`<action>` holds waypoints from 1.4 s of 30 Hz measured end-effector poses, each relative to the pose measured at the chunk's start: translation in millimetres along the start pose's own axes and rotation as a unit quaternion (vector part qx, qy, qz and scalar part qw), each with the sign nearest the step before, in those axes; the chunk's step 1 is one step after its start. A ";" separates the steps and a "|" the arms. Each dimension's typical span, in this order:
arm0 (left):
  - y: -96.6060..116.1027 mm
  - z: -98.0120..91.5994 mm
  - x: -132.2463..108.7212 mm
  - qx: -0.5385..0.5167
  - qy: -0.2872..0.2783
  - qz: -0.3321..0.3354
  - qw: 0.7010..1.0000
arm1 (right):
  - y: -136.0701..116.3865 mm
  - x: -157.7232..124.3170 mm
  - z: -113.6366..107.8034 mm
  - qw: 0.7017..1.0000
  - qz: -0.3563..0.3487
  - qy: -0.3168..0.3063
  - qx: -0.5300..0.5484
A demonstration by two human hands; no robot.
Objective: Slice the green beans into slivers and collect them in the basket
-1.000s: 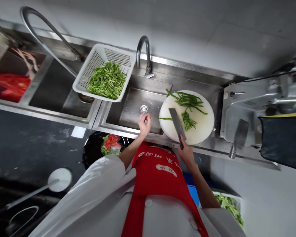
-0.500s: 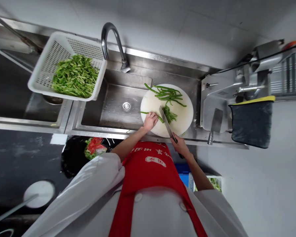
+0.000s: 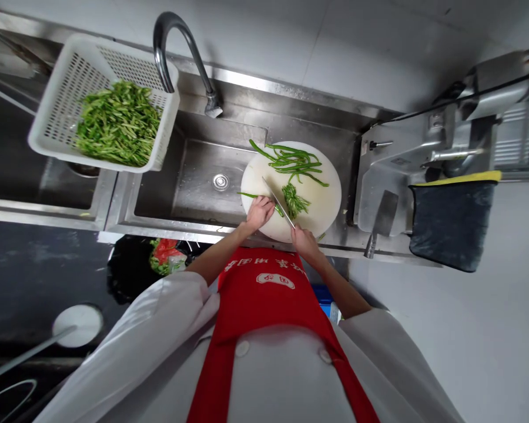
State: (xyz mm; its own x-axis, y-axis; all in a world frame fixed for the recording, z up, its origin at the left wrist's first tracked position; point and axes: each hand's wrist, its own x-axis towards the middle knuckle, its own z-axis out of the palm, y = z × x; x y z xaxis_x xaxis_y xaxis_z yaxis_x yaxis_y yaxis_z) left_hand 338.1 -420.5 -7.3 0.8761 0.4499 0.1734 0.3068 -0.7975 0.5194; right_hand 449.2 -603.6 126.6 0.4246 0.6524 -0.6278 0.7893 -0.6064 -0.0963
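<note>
A round white cutting board [image 3: 324, 202] lies over the right end of a steel sink [image 3: 194, 188]. Long green beans [image 3: 293, 161] lie at its far side, and a small heap of cut pieces [image 3: 295, 202] sits near the middle. My right hand [image 3: 304, 242] grips the handle of a cleaver [image 3: 278, 202], whose blade stands edge-down on the board. My left hand [image 3: 259, 211] has its fingers curled down on a single green bean [image 3: 251, 195] just left of the blade.
A white plastic basket [image 3: 57, 111] of cut greens rests across the sink divider at left, with a curved tap [image 3: 180, 53] behind. A second cleaver [image 3: 379, 220] and a steel machine [image 3: 423, 158] stand at right. A black bin [image 3: 132, 273] with scraps sits below the counter.
My left hand moved from over the sink onto the board and pressed down on a bean. The cleaver swung from lying flat to standing on edge beside that hand.
</note>
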 end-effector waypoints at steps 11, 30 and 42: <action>-0.9 3.1 -1.0 -0.023 0.016 -0.017 0.999 | -5.5 18.4 -13.4 0.999 -0.044 0.013 0.013; -24.6 -9.0 -6.1 -0.026 0.122 -0.085 0.989 | -10.7 55.5 -14.8 0.995 -0.072 0.025 0.070; 1.1 7.2 -18.5 -0.033 0.018 -0.045 0.998 | 6.0 8.6 -1.3 0.998 -0.061 0.009 0.008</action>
State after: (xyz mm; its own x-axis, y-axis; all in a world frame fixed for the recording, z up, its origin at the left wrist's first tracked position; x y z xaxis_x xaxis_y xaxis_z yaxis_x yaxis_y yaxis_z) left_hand 324.9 -432.5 -16.0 0.8322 0.5331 0.1526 0.3574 -0.7260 0.5875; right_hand 458.2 -601.0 121.6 0.3339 0.7300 -0.5964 0.8289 -0.5287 -0.1830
